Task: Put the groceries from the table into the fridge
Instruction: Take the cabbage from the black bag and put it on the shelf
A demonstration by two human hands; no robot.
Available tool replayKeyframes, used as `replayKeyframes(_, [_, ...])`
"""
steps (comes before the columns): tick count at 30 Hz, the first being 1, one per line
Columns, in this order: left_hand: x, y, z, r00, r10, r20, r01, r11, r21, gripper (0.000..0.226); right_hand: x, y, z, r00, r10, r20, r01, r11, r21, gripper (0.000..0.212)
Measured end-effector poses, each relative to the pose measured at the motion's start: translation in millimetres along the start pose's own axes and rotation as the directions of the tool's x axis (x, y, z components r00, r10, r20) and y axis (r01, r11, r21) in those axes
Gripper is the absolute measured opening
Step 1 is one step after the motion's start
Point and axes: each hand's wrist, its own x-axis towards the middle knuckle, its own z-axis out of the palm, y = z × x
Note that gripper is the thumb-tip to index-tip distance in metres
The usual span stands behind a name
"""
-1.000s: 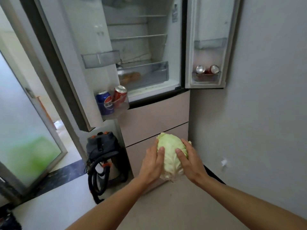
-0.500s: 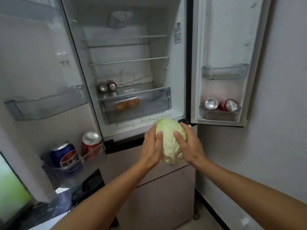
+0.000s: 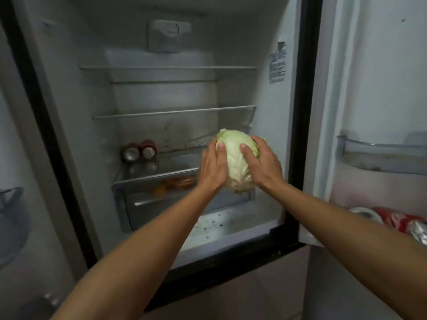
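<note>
While the cabbage (image 3: 235, 162) is not yet set down, it is already inside the mouth of the open fridge (image 3: 161, 93), held in the air in front of the lowest glass shelf (image 3: 161, 172) and above the clear drawer (image 3: 147, 204) – the left hand (image 3: 213, 168) pressed flat against its left side and the right hand (image 3: 263, 162) against its right, both clamped on it with fingers spread over the leaves. Judging by what sits inside, part of the job looks done: two cans (image 3: 139, 150) stand at the back left of that shelf, orange produce (image 3: 175, 184) shows through the drawer front, and more cans (image 3: 392, 222) lie in the right door bin (image 3: 379, 155)'s lower neighbour – though whether those came from the tabletop cannot be told. The two upper shelves (image 3: 173, 110) are bare. What is left for this item seems to be placing it on a shelf and letting go; the tabletop is out of view, so how many groceries remain there cannot be told
</note>
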Motion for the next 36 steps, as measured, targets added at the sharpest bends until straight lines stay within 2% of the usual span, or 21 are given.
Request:
replayKeyframes(8, [135.4, -49.2, 19.4, 0.997, -0.081, -0.007, 0.081, 0.995, 0.057, 0.044, 131.4, 33.8, 77.9, 1.0, 0.007, 0.003, -0.007, 1.0, 0.026, 0.068])
replayKeyframes(12, [202.1, -82.6, 35.6, 0.988, -0.152, -0.014, 0.152, 0.982, 0.109, 0.041, 189.7, 58.5, 119.4, 1.0, 0.016, 0.023, -0.017, 0.999, 0.046, 0.058])
replayKeyframes(16, [253.4, -117.9, 50.7, 0.973, -0.227, -0.026, 0.229, 0.959, 0.166, 0.046, 235.0, 80.1, 164.5, 0.997, 0.046, 0.053, -0.049, 0.998, 0.049, 0.061])
replayKeyframes(20, [290.7, -150.3, 56.2, 0.988, -0.148, -0.036, 0.151, 0.977, 0.149, 0.044, 266.8, 90.9, 199.9, 0.999, 0.03, 0.019, -0.032, 0.996, 0.085, 0.061])
replayKeyframes(24, [326.6, -169.7, 63.2, 0.991, -0.132, 0.003, 0.131, 0.985, 0.113, 0.045, 290.4, 97.9, 224.6, 0.998, 0.046, -0.03, -0.042, 0.989, 0.144, 0.071])
replayKeyframes(27, [349.4, -181.8, 68.1, 0.992, -0.117, 0.046, 0.111, 0.988, 0.11, 0.047, 302.0, 107.9, 241.2, 0.994, 0.073, -0.076, -0.061, 0.985, 0.159, 0.064])
replayKeyframes(29, [360.5, -187.4, 70.5, 0.993, -0.095, 0.069, 0.086, 0.988, 0.126, 0.046, 307.4, 112.6, 249.1, 0.994, 0.075, -0.083, -0.066, 0.992, 0.106, 0.056])
replayKeyframes(32, [375.7, -195.7, 68.3, 0.992, -0.101, 0.074, 0.089, 0.984, 0.153, 0.046, 316.4, 109.9, 248.3, 0.997, 0.074, -0.009, -0.075, 0.991, -0.109, 0.063])
replayKeyframes(36, [388.1, -201.6, 62.9, 0.993, -0.11, -0.043, 0.118, 0.913, 0.39, 0.051, 319.6, 104.2, 229.1, 0.989, 0.062, 0.137, -0.01, 0.936, -0.352, 0.071])
